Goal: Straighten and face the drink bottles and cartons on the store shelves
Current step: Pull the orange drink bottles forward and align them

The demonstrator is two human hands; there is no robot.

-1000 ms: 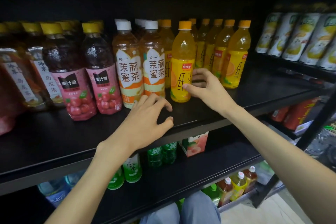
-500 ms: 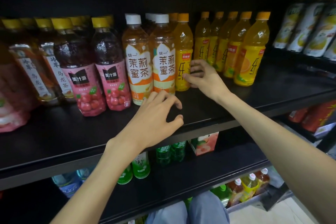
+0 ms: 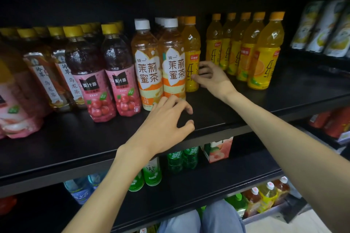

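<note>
Your right hand (image 3: 212,79) curls its fingers (image 3: 205,66) round the orange juice bottle (image 3: 191,56) beside the jasmine tea bottles (image 3: 173,62); your left hand (image 3: 164,126) hovers loosely curled, holding nothing. Push hard and it could topple its neighbours on the shelf (image 3: 284,96).

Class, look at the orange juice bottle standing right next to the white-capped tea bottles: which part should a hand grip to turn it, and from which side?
Grip the labelled middle of the orange juice bottle from its right. A tea bottle crowds its left, while the right is a gap, where the right hand already holds it.
</note>
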